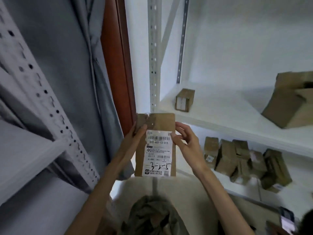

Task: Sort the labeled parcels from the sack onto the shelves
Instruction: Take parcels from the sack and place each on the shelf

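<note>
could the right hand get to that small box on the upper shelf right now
Probably not yet: the right hand is pinching the labeled parcel. The path to the small box looks open.

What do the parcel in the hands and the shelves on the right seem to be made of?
Parcel: looks like brown matte cardboard or kraft paper, with a white paper label and shiny clear tape on top. Shelves: white, smooth boards on perforated, probably painted-metal uprights.
</note>
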